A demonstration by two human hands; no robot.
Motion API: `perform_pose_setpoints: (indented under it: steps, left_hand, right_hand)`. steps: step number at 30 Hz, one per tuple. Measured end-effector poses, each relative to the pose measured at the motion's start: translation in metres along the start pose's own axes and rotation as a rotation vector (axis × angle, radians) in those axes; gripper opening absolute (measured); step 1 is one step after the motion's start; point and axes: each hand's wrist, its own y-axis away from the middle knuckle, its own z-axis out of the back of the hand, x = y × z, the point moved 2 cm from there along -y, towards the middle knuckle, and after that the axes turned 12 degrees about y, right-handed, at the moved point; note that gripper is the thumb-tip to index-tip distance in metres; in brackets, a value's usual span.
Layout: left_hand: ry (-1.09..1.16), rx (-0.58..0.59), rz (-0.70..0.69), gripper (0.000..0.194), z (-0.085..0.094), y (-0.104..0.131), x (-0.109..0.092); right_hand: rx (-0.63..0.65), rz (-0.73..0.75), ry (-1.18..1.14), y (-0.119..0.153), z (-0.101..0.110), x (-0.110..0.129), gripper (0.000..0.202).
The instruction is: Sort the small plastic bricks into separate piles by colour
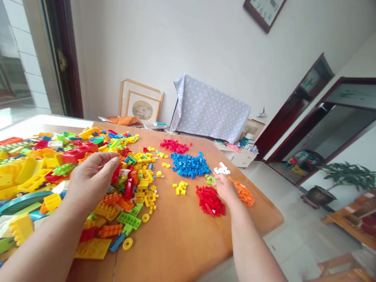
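Observation:
My left hand (91, 179) is over the right part of a large heap of mixed toy bricks (28, 172), its thumb and fingers bent close together; whatever they may hold is too small to make out. My right hand (226, 188) reaches to the small pile of green bricks (210, 180), its fingertips beside them; its grip is too small to read. Close by lie a red pile (209, 200), an orange pile (244, 192) and a white pile (221, 168). Left of these are a blue pile (189, 164) and a few yellow bricks (180, 187).
A pinkish-red pile (175, 146) lies farther back on the wooden table (168, 234). Behind the table are framed pictures (142, 107), a dotted cloth (209, 110) over something, and a white cabinet (243, 158). A potted plant (321, 195) and wooden stool (340, 272) stand right.

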Motion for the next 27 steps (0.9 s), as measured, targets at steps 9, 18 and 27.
perform_pose_setpoints:
  steps: [9, 18, 27]
  left_hand:
    - [-0.031, -0.002, 0.0, 0.036, -0.001, 0.001, -0.002]
    - [-0.044, 0.021, 0.01, 0.036, -0.002, 0.002, -0.006]
    - [-0.051, 0.019, 0.011, 0.036, -0.001, 0.002, -0.004]
  right_hand:
    - [0.028, -0.018, -0.019, 0.015, -0.002, 0.005, 0.031]
    - [-0.001, 0.468, -0.189, 0.033, -0.014, 0.04, 0.04]
    - [-0.014, 0.489, -0.154, 0.044, -0.012, 0.046, 0.03]
